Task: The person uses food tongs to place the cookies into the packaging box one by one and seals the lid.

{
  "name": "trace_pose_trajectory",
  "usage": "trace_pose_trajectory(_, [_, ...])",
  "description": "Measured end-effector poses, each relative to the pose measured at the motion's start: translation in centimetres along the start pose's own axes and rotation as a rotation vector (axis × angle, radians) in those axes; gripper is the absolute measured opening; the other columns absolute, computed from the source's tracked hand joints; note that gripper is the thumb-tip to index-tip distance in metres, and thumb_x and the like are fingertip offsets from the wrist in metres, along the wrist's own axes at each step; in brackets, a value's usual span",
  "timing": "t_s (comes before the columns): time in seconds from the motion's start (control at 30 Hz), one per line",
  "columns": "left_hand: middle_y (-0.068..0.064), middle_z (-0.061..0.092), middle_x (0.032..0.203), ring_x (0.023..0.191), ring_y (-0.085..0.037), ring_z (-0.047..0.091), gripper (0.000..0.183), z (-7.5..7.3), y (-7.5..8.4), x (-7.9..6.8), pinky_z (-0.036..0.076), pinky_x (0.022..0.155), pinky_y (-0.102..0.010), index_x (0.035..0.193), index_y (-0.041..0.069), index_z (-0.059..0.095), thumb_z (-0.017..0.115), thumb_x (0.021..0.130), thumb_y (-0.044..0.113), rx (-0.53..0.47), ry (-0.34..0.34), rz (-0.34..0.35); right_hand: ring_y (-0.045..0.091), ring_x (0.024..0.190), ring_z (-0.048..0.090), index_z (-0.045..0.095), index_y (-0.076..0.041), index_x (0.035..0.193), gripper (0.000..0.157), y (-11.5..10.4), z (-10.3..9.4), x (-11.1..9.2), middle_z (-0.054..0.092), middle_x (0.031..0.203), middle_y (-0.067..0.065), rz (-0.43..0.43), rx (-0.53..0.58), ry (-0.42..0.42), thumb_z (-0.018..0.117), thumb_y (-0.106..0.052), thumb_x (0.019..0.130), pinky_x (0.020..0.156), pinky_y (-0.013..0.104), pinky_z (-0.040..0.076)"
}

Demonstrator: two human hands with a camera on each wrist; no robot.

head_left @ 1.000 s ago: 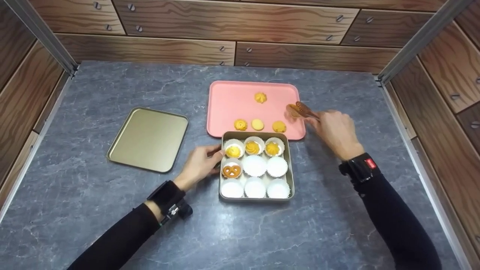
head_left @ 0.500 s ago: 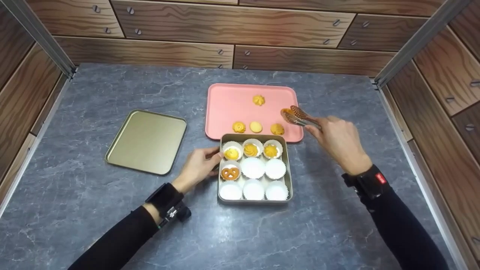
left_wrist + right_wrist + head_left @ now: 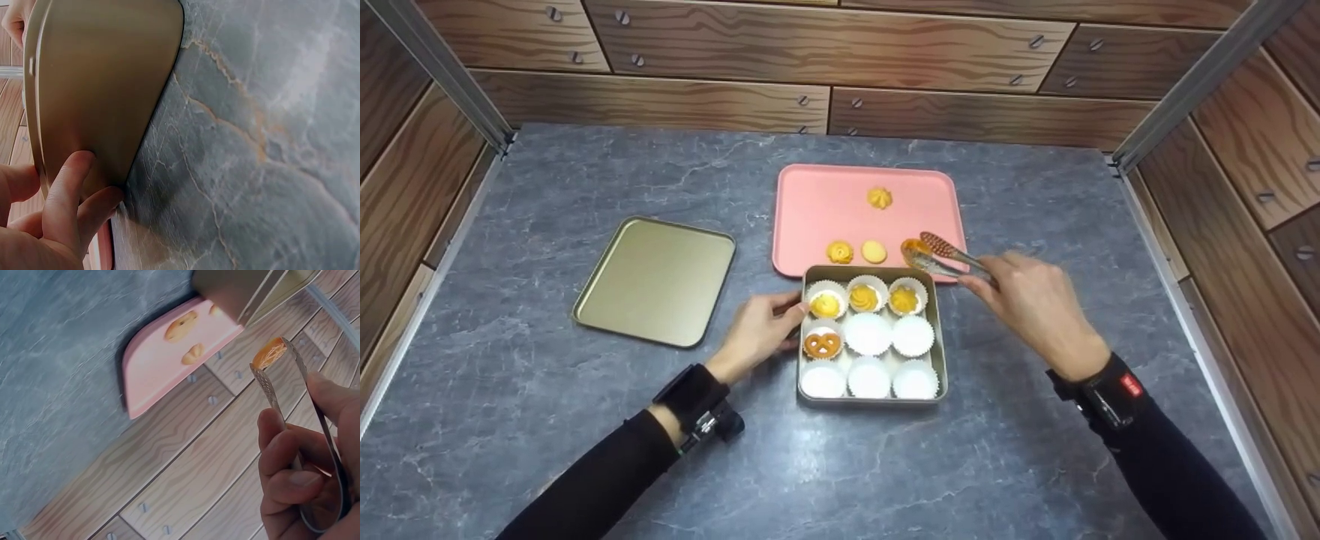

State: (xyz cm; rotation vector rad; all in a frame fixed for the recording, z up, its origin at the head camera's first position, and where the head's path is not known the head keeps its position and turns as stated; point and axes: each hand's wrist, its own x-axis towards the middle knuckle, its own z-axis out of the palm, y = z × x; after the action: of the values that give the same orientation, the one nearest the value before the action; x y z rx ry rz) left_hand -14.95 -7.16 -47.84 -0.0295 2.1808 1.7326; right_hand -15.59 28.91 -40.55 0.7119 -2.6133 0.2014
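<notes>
A square gold tin (image 3: 872, 403) holds white paper cups in rows. Three piped cookies fill its back row, and a pretzel (image 3: 823, 345) lies in the middle-left cup. My left hand (image 3: 761, 330) holds the tin's left wall, thumb at the rim and fingertips (image 3: 79, 163) against the outside. With metal tongs (image 3: 329, 433), gripped in my right hand (image 3: 1035, 311), I carry an orange-brown cookie (image 3: 268, 353) between the tong tips. It hangs above the pink tray's front right part, close behind the tin, and overlaps a cookie on the tray in the head view.
Behind the tin lies the pink tray (image 3: 825, 202). On it are a star-shaped cookie (image 3: 879, 198), a rosette cookie (image 3: 840, 252) and a round pale cookie (image 3: 874, 251). The flat gold lid (image 3: 656, 281) rests left on the grey marbled table (image 3: 697, 472). Wood-patterned walls surround the table.
My right hand has brought the tongs and the orange-brown cookie left and nearer, from the tray's right side toward the tin's back right corner. My left hand stays on the tin.
</notes>
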Motion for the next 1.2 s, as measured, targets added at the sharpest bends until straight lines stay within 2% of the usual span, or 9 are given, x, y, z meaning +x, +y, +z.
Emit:
trace_pose_trajectory(0.3, [-0.022,0.060,0.143,0.093,-0.025,0.074,0.052,0.1,0.1,0.0,0.066,0.074,-0.031,0.150,0.002,0.050,0.065,0.104,0.021,0.006,-0.006,-0.005,0.022,0.058,0.060,0.075,0.001,0.100,0.032,-1.7,0.3,-0.9,0.068,0.076,0.010,-0.074,0.064,-0.027,0.082,-0.028,0.090,0.047,0.038,0.056])
trace_pose_trajectory(0.5, [-0.023,0.064,0.137,0.102,-0.030,0.074,0.049,0.2,0.0,0.1,0.067,0.075,-0.030,0.146,-0.003,0.053,0.064,0.104,0.017,-0.026,0.000,0.037,0.022,0.062,0.064,0.075,-0.001,0.106,0.033,-2.7,0.6,-1.5,0.070,0.082,0.009,-0.113,0.080,-0.057,0.081,-0.031,0.091,0.053,0.039,0.060])
trace_pose_trajectory(0.73, [-0.023,0.062,0.140,0.102,-0.029,0.073,0.050,0.1,0.1,-0.1,0.067,0.077,-0.030,0.148,-0.001,0.051,0.065,0.103,0.017,-0.027,0.000,0.017,0.014,0.058,0.057,0.074,-0.003,0.097,0.030,-3.8,1.1,-2.0,0.064,0.076,0.003,-0.212,0.084,-0.079,0.084,-0.029,0.088,0.046,0.027,0.054])
trace_pose_trajectory(0.97, [-0.023,0.060,0.142,0.099,-0.027,0.074,0.052,0.0,0.1,-0.1,0.067,0.077,-0.032,0.149,0.000,0.050,0.065,0.103,0.019,-0.010,-0.006,0.010,0.018,0.064,0.061,0.075,-0.003,0.102,0.034,-4.4,1.7,-2.3,0.066,0.081,0.005,-0.293,0.073,-0.111,0.080,-0.035,0.091,0.050,0.031,0.057])
trace_pose_trajectory(1.2, [-0.022,0.061,0.141,0.095,-0.025,0.074,0.052,0.0,0.0,0.0,0.067,0.076,-0.032,0.150,0.002,0.050,0.065,0.104,0.020,0.015,-0.002,-0.003,0.019,0.067,0.063,0.076,-0.002,0.105,0.037,-4.7,1.6,-2.3,0.067,0.083,0.006,-0.299,0.059,-0.141,0.079,-0.036,0.092,0.052,0.031,0.059])
